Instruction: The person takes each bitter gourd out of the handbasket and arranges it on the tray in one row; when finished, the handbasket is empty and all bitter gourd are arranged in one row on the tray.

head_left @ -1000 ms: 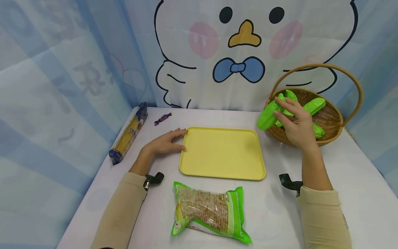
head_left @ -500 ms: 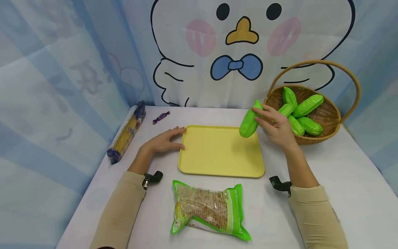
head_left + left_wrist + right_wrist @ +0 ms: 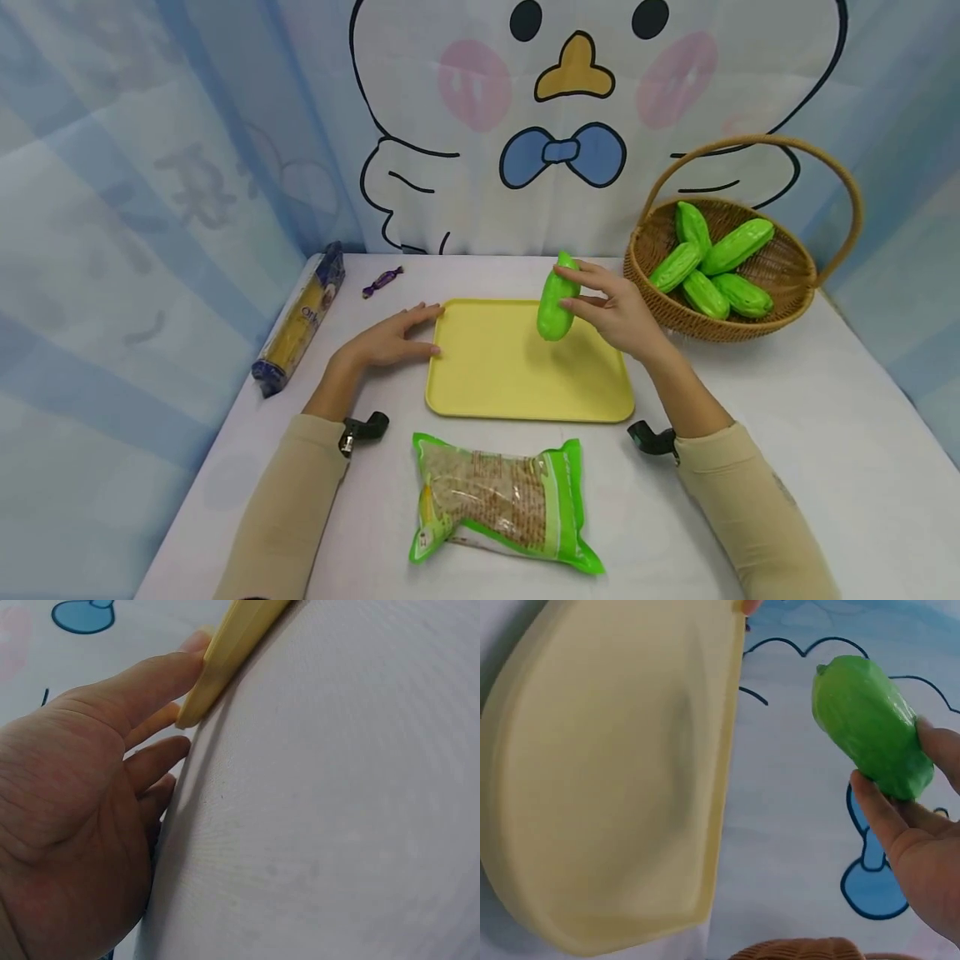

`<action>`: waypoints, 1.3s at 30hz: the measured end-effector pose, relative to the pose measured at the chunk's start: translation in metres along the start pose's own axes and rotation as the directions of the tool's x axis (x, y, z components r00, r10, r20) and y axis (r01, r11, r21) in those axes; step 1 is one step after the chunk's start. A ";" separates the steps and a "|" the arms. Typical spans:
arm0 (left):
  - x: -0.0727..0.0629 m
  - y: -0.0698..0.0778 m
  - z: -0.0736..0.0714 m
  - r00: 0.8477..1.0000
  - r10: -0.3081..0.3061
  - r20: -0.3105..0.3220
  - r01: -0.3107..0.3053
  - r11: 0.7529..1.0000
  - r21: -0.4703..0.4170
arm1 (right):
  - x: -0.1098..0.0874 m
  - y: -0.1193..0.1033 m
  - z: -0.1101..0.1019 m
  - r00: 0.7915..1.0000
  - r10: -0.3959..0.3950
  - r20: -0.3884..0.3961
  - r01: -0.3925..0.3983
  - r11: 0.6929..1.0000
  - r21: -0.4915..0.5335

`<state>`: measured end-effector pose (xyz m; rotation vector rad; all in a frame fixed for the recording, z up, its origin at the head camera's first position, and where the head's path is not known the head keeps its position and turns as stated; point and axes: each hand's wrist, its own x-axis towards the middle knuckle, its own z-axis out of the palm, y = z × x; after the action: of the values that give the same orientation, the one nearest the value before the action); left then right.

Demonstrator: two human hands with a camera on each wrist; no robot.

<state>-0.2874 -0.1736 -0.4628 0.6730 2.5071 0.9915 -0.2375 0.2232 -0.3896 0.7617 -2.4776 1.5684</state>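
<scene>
My right hand (image 3: pixel 615 310) pinches a glossy green cucumber-shaped vegetable (image 3: pixel 557 307) between thumb and fingertips, above the yellow tray (image 3: pixel 480 383). Its shadow falls on the tray. The right wrist view shows the plump vegetable (image 3: pixel 866 720) apart from the tray's rim (image 3: pixel 724 765), a small nub at its far end. At the tray's left edge, my left hand (image 3: pixel 390 337) rests with fingers extended, thumb touching the rim. In the left wrist view, the thumb of that hand (image 3: pixel 75 787) meets the tray edge (image 3: pixel 225 660), and the other fingers reach out beside its corner.
A handled wicker basket (image 3: pixel 787 304) with several similar green vegetables (image 3: pixel 738 246) stands back right. Along the left edge lies a blue-and-yellow long packet (image 3: pixel 300 321), with a purple wrapped candy (image 3: pixel 382 282) close by. In front of the tray lies a green-edged clear food bag (image 3: pixel 498 504).
My right hand has carried the green vegetable leftward from the basket to above the tray. My left hand stays at the tray's edge. The head view has shifted slightly.
</scene>
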 end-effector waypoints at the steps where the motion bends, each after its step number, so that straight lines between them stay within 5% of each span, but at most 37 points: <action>1: 0.000 0.000 0.000 1.000 0.003 0.001 -0.003 1.000 0.000 | 0.003 0.000 0.002 1.000 0.016 0.022 -0.016 1.000 -0.010; 8: 0.000 -0.002 0.000 1.000 0.001 -0.003 -0.001 1.000 -0.005 | 0.028 0.000 0.012 0.984 0.093 0.154 -0.069 0.986 -0.154; 16: 0.000 -0.004 0.001 1.000 -0.014 -0.010 0.014 1.000 -0.004 | 0.054 0.005 0.030 0.931 0.199 0.305 -0.157 0.975 -0.157; 23: 0.001 -0.003 0.001 1.000 -0.023 -0.012 0.023 1.000 0.005 | 0.065 0.006 0.054 0.865 0.259 0.430 -0.190 0.962 -0.198; 35: 0.000 0.000 0.001 1.000 -0.030 -0.009 0.030 1.000 0.005 | 0.071 0.002 0.075 0.710 0.363 0.604 -0.251 0.931 -0.265; 39: 0.000 0.000 0.001 1.000 -0.029 -0.005 0.029 1.000 0.011 | 0.070 0.004 0.079 0.701 0.359 0.616 -0.250 0.933 -0.259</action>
<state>-0.2867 -0.1733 -0.4628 0.6363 2.5211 0.9708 -0.2867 0.1314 -0.4048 1.0681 -3.3484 1.3088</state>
